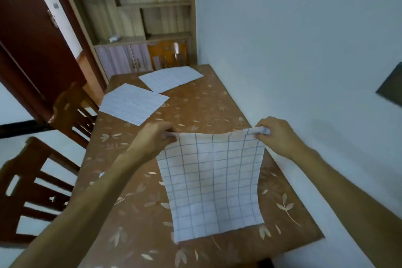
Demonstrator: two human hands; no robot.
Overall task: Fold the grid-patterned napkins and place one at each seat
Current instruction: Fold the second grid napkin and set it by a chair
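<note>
Fingers of my left hand (155, 137) and right hand (276, 135) pinch the far corners of a white grid-patterned cloth napkin (211, 185) over the brown leaf-printed bench (195, 106). Two flat napkins (132, 104) (171, 78) lie beyond my left fingers.

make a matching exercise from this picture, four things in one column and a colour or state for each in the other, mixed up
1. near napkin
2. far napkin
3. table
4. door

a. dark red
b. lying flat
c. brown with pale leaves
d. pinched at two corners

Pairs: 1-d, 2-b, 3-c, 4-a
</note>
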